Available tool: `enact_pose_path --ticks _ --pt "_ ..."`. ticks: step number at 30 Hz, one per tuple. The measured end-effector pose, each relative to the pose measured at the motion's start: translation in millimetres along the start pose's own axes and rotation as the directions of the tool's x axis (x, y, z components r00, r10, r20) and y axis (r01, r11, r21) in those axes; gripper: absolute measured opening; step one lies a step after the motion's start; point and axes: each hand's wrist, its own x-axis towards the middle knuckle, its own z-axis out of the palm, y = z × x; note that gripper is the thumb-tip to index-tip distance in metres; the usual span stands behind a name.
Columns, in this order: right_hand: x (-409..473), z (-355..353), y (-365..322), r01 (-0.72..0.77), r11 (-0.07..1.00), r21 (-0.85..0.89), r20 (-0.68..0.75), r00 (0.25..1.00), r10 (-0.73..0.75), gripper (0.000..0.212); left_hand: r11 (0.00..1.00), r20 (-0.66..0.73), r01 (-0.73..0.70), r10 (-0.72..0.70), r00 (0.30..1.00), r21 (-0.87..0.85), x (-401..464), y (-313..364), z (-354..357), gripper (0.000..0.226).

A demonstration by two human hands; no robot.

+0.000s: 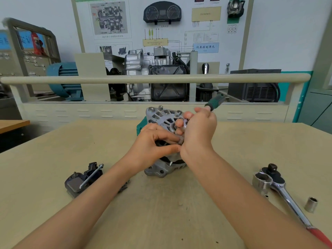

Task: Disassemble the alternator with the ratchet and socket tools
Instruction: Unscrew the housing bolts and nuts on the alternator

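Aluminium alternator [162,116] sat upright between our hands; right hand [198,130] gripped a green-handled driver [215,101] angled up-right, left hand [152,142] pinched a small threaded part [181,140] at its face.

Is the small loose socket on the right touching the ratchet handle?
Apart. The head view shows bare table between the small socket and the ratchet handle.

Automotive training workshop: wall instrument-cluster board [162,13], cutaway transmission [154,76], workbench [53,150].

Beige table [53,159] — alternator [161,115], ratchet [280,187], socket [311,204]
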Motion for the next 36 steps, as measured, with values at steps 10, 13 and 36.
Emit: enact_pose_path --ticks 10,13,36 --pt "16 -2 -31 -0.289 0.810 -0.511 0.551 0.613 0.566 0.030 1.000 0.029 0.008 -0.008 1.000 -0.002 -2 -1 -3 0.020" --pt "14 -1 -33 -0.324 0.793 -0.516 0.557 0.576 0.598 0.030 1.000 0.030 -0.011 0.011 0.999 -0.007 0 0 -3 0.013" --pt "-1 4 -16 -0.126 0.923 -0.365 0.240 0.945 0.224 0.030 0.998 -0.006 -0.060 0.060 0.998 0.032 1 0 0 0.023"
